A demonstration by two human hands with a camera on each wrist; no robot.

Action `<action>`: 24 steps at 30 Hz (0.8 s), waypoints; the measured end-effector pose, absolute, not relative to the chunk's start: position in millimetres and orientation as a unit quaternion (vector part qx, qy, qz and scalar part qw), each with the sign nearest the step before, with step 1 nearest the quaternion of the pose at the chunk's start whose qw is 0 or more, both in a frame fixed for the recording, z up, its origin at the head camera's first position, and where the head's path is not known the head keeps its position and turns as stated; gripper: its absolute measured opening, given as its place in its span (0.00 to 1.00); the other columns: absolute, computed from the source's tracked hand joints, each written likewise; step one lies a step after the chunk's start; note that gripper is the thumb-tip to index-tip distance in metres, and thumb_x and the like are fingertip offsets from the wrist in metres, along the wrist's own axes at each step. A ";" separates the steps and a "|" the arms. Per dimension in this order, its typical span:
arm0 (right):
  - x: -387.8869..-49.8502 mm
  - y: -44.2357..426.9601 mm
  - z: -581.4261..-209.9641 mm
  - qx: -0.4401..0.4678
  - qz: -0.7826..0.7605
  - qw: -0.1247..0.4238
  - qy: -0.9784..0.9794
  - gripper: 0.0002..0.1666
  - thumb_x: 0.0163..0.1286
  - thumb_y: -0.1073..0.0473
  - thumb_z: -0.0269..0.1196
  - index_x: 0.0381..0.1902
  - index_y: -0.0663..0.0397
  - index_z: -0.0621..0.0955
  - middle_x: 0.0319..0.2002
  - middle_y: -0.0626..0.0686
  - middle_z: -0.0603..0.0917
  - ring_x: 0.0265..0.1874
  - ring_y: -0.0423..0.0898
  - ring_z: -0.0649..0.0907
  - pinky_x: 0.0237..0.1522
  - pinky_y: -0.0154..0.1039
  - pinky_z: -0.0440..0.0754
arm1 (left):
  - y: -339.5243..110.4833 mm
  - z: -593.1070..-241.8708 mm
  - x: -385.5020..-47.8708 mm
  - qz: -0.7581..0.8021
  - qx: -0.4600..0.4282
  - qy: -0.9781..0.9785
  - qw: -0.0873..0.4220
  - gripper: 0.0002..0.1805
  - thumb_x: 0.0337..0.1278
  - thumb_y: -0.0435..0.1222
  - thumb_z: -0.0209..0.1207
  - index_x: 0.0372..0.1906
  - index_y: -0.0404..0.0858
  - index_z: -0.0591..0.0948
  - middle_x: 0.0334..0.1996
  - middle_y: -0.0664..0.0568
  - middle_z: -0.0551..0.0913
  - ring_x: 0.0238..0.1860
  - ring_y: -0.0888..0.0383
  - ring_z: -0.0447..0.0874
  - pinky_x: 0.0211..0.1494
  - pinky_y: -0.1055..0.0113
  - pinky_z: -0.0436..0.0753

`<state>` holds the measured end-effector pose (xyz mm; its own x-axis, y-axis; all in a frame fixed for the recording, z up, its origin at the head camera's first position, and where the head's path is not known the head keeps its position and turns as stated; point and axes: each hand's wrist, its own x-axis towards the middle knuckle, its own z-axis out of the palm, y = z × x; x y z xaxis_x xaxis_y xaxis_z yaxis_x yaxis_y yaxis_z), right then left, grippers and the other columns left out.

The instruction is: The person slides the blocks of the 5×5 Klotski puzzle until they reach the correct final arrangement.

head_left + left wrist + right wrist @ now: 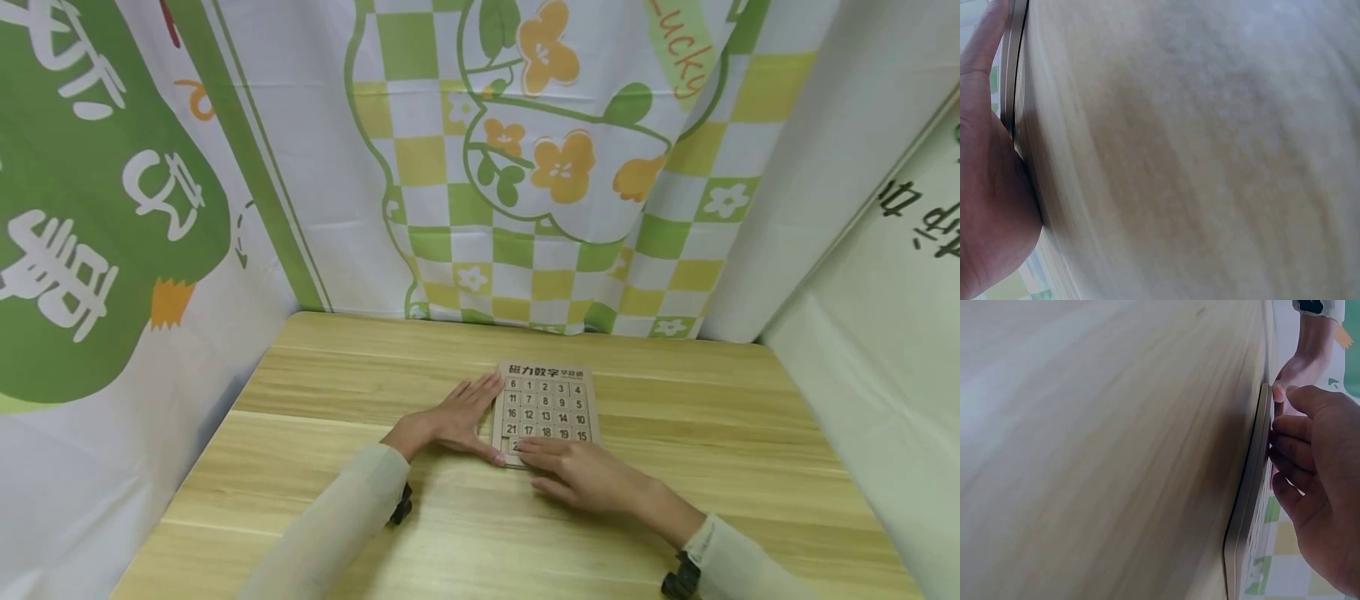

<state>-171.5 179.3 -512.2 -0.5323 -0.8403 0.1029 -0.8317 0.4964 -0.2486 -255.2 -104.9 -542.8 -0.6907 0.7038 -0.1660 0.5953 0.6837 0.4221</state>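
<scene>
A flat wooden number sliding puzzle [553, 410] lies on the table, with dark printed characters along its top edge and rows of numbered tiles below. My left hand [459, 419] rests along its left side, fingers spread, the thumb at the lower left corner. In the left wrist view that hand [988, 181] lies against the board's edge. My right hand [588, 473] comes over the near edge and touches the bottom row with its fingertips. It covers most of that row; a partly hidden tile starting with 2 shows beside a narrow gap at the left end.
The puzzle sits on a light wood-grain table [345, 383]. Behind it hangs a white, green and yellow checked cloth [495, 275] with flowers. Printed white cloth [247, 275] borders the left side, and another white cloth [885, 358] the right.
</scene>
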 end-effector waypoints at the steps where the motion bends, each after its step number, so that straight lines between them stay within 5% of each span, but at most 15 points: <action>1: -171.4 181.7 -512.1 -0.483 -0.135 0.014 0.865 0.28 0.82 0.47 0.60 0.71 0.56 0.79 0.73 0.56 0.78 0.72 0.53 0.78 0.72 0.55 0.77 | -104.8 -541.7 -254.8 0.172 0.361 0.903 0.159 0.77 0.50 0.77 0.63 0.86 0.36 0.36 0.87 0.42 0.32 0.87 0.47 0.29 0.87 0.47 0.32; 9: -169.3 197.0 -509.6 -0.466 -0.137 0.017 0.874 0.28 0.81 0.46 0.61 0.70 0.55 0.81 0.71 0.55 0.80 0.70 0.54 0.80 0.71 0.56 0.78 | -106.3 -554.2 -261.4 0.186 0.357 0.901 0.159 0.80 0.43 0.82 0.61 0.87 0.41 0.33 0.87 0.48 0.28 0.87 0.51 0.26 0.87 0.47 0.31; 24: -173.9 196.6 -504.6 -0.457 -0.149 0.021 0.876 0.29 0.81 0.44 0.61 0.70 0.54 0.81 0.71 0.57 0.80 0.69 0.55 0.81 0.70 0.56 0.79 | -103.6 -535.7 -252.5 0.153 0.360 0.907 0.155 0.75 0.53 0.72 0.66 0.86 0.36 0.36 0.87 0.42 0.32 0.87 0.46 0.31 0.87 0.45 0.36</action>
<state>-173.9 196.6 -504.6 -0.5807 -0.8080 0.0993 -0.7955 0.5373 -0.2800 -252.5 -103.6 -535.7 -0.6928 0.7008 -0.1704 0.6064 0.6939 0.3884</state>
